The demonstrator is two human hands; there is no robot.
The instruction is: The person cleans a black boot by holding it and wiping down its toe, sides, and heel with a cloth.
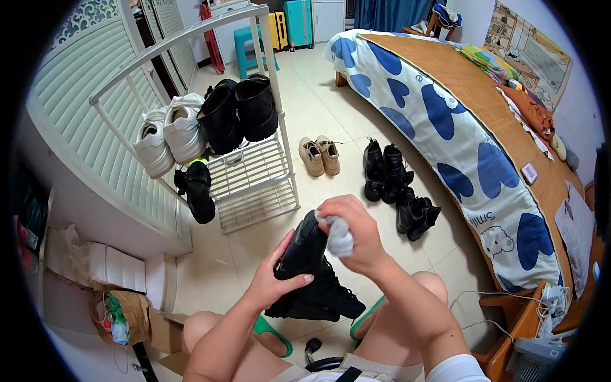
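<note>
My left hand (273, 278) is wrapped round a black lace-up boot (304, 248), held tilted above my lap with one end pointing up and away from me. Its laces hang at the lower right, near my knees. In my right hand (356, 229) is a crumpled pale grey cloth (340, 239), pressed against the upper end of the boot. The fingers of that hand curl over the cloth and partly hide the boot's tip.
A white metal shoe rack (254, 169) holding several shoes stands ahead left. Beige shoes (320, 155), tall black boots (385, 169) and shorter black boots (417, 215) stand on the tiled floor. A bed (445, 114) runs along the right; a paper bag (130, 315) is lower left.
</note>
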